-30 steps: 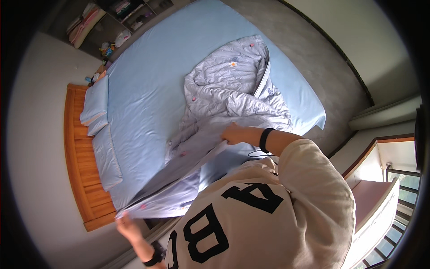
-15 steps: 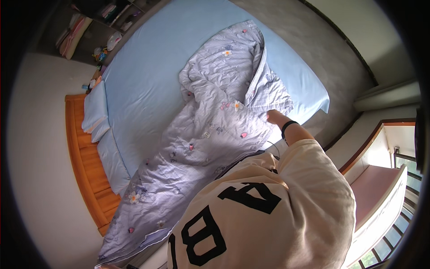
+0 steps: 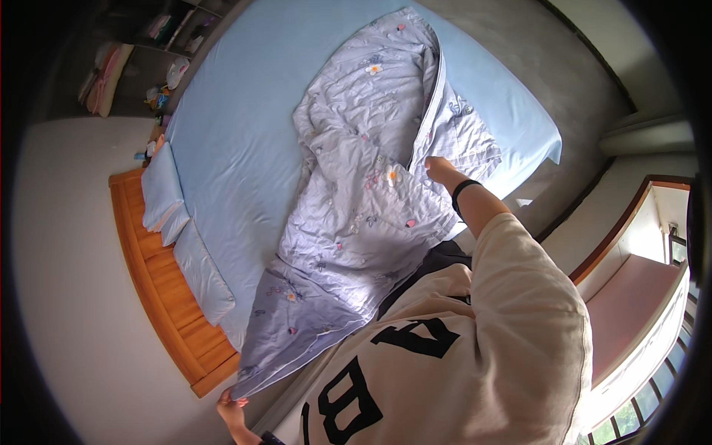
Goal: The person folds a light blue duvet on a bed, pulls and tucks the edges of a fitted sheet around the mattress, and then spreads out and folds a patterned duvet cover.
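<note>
A pale lilac quilt (image 3: 348, 200) with flower and strawberry prints lies rumpled across the light-blue bed (image 3: 245, 111). Down at the lower left, my left hand (image 3: 231, 406) is closed on one corner of the quilt, pulling that edge taut beside the bed. My right hand (image 3: 439, 169), with a black band on its wrist, is closed on the quilt near its folded-over right edge. Beyond that hand, the quilt is doubled back along a seamed border, and its far end tapers to a rounded tip.
Blue pillows (image 3: 200, 271) rest along the orange wooden headboard (image 3: 152, 259) on the left. Dark shelves (image 3: 141, 81) with folded cloth stand at the far left. Grey floor (image 3: 586, 81) runs past the bed's far right side. A window ledge (image 3: 630, 311) is on the right.
My left hand has come into view, lifting the quilt corner up and to the right. My right hand has moved slightly left and farther away, shifting the quilt.
</note>
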`<state>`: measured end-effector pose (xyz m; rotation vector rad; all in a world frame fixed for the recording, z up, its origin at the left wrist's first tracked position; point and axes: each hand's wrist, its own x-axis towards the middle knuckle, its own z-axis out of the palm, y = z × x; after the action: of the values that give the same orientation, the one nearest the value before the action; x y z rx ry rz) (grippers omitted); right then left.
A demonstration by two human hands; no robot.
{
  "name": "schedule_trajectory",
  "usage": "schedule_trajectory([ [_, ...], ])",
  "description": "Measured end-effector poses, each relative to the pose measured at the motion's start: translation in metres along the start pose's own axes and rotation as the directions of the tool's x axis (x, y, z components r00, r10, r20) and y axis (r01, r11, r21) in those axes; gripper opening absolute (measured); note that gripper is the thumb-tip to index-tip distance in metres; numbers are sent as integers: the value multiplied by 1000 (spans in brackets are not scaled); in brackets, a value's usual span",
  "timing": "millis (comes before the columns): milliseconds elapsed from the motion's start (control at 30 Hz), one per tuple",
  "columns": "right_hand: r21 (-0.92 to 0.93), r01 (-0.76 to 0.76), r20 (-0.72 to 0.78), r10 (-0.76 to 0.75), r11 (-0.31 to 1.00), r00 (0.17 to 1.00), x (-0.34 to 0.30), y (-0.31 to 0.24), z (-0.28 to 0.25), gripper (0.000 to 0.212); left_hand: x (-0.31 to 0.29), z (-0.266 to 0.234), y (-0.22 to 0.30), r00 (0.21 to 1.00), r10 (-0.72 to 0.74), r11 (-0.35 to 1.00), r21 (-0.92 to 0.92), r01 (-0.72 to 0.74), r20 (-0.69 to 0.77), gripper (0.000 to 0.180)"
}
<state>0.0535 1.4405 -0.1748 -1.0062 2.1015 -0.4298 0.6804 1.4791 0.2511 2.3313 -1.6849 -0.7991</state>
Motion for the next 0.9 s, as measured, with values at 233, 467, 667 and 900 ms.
schedule_trajectory([
  [233, -343, 108, 89, -82, 933, 993, 24, -10, 31, 23, 2, 74, 8, 997, 43, 998, -42, -41, 57, 20],
  [467, -625, 272, 345, -53, 732, 937, 38, -34, 44, 30, -16, 96, -31, 996, -68, 994, -78, 73, 63, 23],
  [667, -657, 235, 378, 43, 716, 925, 57, -23, 63, 31, -12, 96, -40, 994, -94, 989, -105, 100, 60, 24],
  [900, -330, 168, -12, -182, 929, 983, 57, 14, 36, 10, 5, 101, -49, 997, -68, 975, -216, 61, -29, 32],
])
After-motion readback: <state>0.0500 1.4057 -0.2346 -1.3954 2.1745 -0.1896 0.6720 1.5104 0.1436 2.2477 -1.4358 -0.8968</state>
